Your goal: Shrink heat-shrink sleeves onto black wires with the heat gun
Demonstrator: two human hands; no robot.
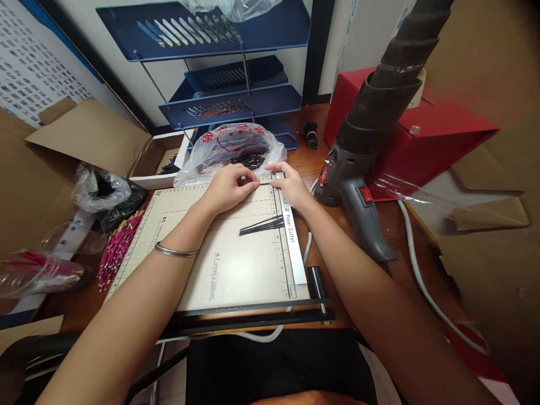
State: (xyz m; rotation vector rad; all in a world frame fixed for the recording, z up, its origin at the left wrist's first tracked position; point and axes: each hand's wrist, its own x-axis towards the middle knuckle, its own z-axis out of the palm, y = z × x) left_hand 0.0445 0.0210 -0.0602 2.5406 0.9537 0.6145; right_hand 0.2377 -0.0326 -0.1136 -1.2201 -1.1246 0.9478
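From the middle of your paper cutter [244,261], the blue tray rack [272,97] stands at twelve o'clock, larger than the cutter itself. The grey gun-shaped tool [358,140] stands at two, the clear plastic bag [192,166] at twelve, the pink bundle [122,244] at nine. Your left hand [230,188], at twelve, pinches narrowly at a dark piece [265,183] towards one o'clock; your right hand [294,188] has thumb and forefinger slightly parted beside it, grip unclear. Loose black strands [259,226] lie at two on the cutter.
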